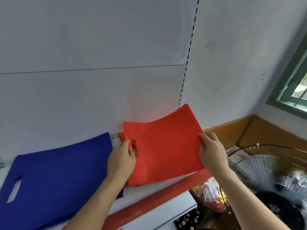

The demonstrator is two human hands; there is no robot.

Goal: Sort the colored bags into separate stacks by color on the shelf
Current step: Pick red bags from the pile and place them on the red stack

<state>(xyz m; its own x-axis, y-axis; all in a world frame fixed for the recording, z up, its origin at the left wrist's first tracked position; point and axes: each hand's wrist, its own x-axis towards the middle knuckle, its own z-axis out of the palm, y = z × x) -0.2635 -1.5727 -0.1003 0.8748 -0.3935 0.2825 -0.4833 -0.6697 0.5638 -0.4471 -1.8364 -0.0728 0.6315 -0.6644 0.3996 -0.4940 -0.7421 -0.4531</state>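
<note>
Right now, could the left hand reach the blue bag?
Probably yes. The left hand grips the red bag at its handle hole, and the blue bag lies just beside it on the shelf, with nothing between them.

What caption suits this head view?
Both hands, left hand and right hand, hold a red bag beside the blue bag.

fan (272, 166): wire guard, landmark, lower right | plastic bag (211, 195): red and yellow contents, just left of fan | window (297, 83): green frame, above fan | wooden panelling (245, 131): behind fan
</note>
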